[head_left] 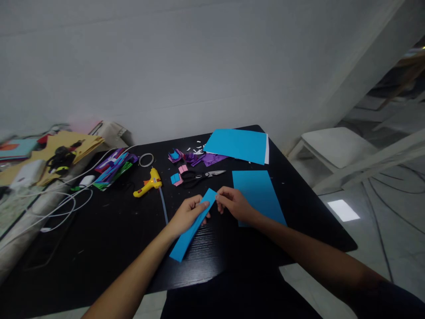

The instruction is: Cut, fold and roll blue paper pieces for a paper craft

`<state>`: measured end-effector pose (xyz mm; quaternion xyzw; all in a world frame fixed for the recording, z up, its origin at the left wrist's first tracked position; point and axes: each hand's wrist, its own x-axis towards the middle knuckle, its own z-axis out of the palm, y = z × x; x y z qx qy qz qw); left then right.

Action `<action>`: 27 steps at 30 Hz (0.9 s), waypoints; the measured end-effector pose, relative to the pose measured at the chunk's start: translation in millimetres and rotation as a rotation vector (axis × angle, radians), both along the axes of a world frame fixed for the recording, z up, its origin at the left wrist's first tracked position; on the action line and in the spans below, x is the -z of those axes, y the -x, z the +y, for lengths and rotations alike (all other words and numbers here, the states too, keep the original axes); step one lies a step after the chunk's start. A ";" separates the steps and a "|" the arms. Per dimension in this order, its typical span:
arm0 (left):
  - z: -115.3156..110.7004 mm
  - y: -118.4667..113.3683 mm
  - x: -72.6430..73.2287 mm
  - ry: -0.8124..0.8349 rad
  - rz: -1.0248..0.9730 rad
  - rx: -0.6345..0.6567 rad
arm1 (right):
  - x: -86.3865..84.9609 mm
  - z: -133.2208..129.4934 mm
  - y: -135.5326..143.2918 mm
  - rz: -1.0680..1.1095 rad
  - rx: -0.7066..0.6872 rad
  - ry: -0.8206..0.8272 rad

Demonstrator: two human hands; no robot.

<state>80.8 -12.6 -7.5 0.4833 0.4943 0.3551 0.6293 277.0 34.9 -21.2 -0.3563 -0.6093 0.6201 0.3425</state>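
Observation:
A long strip of folded blue paper [186,243] slants over the front of the black table. My left hand [189,215] grips it near its upper part, thumb on top and fingers beneath. At the strip's far right corner, my right hand [232,203] has thumb and fingertips pinched together on the edge. Partly under my right forearm lies a flat blue paper sheet [255,190]. Beyond my hands, scissors [202,176] with black handles rest on the table beside small pink and blue folded paper pieces [176,179].
A yellow glue gun [149,182] with a glue stick lies left, near a grey tape ring [146,160] and colourful folded papers [114,168]. White cables [71,204] loop at far left. More blue sheets [237,144] lie at the back. A white chair [338,146] stands right.

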 end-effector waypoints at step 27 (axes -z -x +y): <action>-1.9 -0.2 2.5 -0.072 0.059 -0.001 | 1.4 -0.8 1.1 -0.025 -0.031 0.049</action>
